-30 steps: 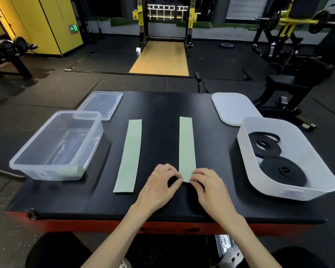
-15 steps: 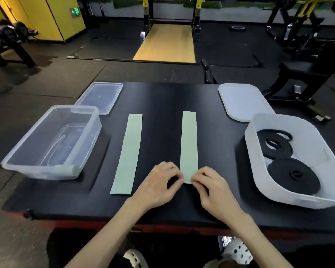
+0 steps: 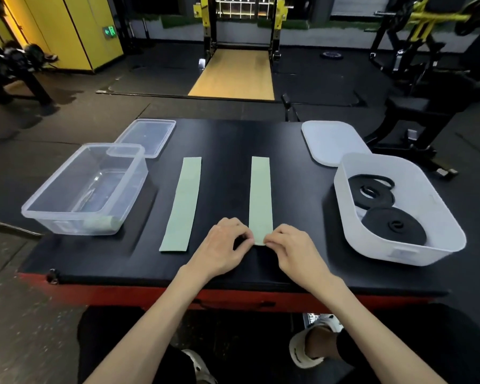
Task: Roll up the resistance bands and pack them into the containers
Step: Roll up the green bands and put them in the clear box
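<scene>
At the near edge of the bench [image 3: 233, 139], both hands pinch the near end of the right-hand green band [image 3: 260, 198], which lies flat and runs straight away from the person. The left hand [image 3: 222, 246] and right hand [image 3: 294, 250] each have their fingers closed on a corner of that end. A second green band [image 3: 182, 203] lies flat just to the left, untouched. The clear box [image 3: 53, 217] on the left seems to hold one pale green roll in its near corner; the white tub [image 3: 399, 253] on the right holds two black coils.

To start the roll well, I'd say the first turn should be small and tight, with both corners turned over evenly so the edges stay square. A crooked start would likely make the roll cone out to one side.
</scene>
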A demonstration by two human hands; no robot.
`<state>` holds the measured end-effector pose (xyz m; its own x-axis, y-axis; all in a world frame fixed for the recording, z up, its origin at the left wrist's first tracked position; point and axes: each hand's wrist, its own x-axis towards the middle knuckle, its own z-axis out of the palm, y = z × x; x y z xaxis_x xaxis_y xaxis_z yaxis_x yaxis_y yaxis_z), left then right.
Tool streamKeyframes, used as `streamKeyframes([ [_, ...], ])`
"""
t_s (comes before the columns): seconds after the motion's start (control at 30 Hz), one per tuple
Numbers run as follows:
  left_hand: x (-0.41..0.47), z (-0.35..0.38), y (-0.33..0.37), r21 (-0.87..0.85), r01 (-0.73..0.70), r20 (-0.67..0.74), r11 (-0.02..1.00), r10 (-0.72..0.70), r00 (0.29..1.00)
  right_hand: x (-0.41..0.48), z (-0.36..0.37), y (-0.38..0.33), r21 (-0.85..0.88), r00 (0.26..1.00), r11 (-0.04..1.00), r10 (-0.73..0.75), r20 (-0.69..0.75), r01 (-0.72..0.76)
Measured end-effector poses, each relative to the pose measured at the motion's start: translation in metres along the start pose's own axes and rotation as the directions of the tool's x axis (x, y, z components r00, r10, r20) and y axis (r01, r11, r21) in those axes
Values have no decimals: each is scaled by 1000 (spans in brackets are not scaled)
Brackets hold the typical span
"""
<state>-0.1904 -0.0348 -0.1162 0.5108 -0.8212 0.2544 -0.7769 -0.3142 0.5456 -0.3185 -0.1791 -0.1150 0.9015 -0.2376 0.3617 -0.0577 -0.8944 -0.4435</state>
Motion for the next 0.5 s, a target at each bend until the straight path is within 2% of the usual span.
streamKeyframes([
  [0.17, 5, -4, 3, -39, 115, 48, 993, -113, 992, 0, -2, 2, 138, 996, 987, 86, -23, -82],
  [0.33, 9, -9, 7, -154, 229, 110, 961, -213, 971, 10, -4, 0, 245, 971, 940, 231, 55, -237],
  [0.5, 10, -14, 5, -243, 204, 81, 948, -190, 979, 14, -6, 3, 279, 957, 916, 272, 99, -289],
])
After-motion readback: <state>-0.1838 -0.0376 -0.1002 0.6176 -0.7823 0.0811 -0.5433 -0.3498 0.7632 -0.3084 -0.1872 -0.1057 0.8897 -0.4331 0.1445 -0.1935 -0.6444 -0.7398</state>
